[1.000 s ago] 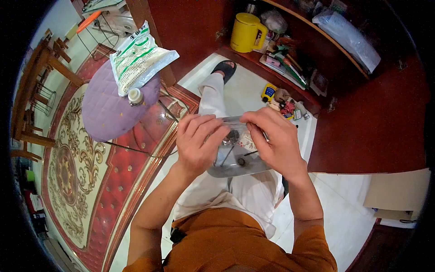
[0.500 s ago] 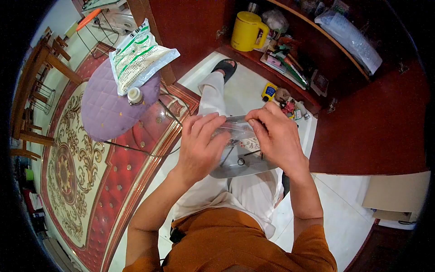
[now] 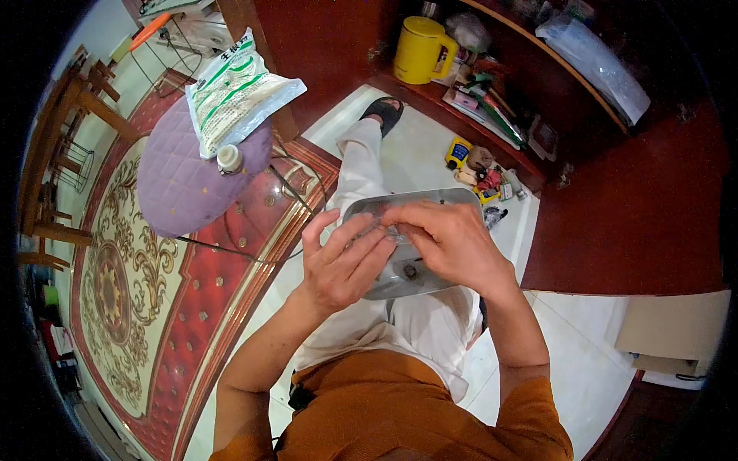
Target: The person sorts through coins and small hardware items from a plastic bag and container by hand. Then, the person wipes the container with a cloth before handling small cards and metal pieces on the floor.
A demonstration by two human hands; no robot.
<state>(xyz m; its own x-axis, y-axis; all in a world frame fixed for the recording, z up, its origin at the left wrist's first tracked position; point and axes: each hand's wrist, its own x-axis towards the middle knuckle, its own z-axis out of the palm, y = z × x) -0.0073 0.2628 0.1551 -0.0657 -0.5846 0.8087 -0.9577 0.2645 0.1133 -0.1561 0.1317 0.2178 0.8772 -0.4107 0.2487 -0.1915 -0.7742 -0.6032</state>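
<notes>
A grey metal tray (image 3: 457, 197) rests on my lap, between my thighs. Over it, my left hand (image 3: 337, 263) and my right hand (image 3: 450, 240) come together at the fingertips. Pinched between them is a small clear plastic bag (image 3: 392, 230), mostly covered by the fingers. My left index finger sticks out apart from the others, and its thumb is hidden. The right thumb and index finger press together on the plastic. A small dark ring-shaped piece (image 3: 410, 270) lies on the tray floor; other contents are hidden under my hands.
To the left, a purple quilted stool cushion (image 3: 192, 188) bears a white-and-green packet (image 3: 238, 100) and a white-capped bottle (image 3: 229, 159). Ahead, a yellow kettle (image 3: 419, 50) stands in an open red cabinet. Small items, including a yellow-and-blue one (image 3: 457, 153), lie on the floor by the cabinet.
Both hands have drawn together over the tray, the right moving left and slightly down. The plastic, stretched between them before, is now bunched at the fingertips. More of the tray's far rim shows.
</notes>
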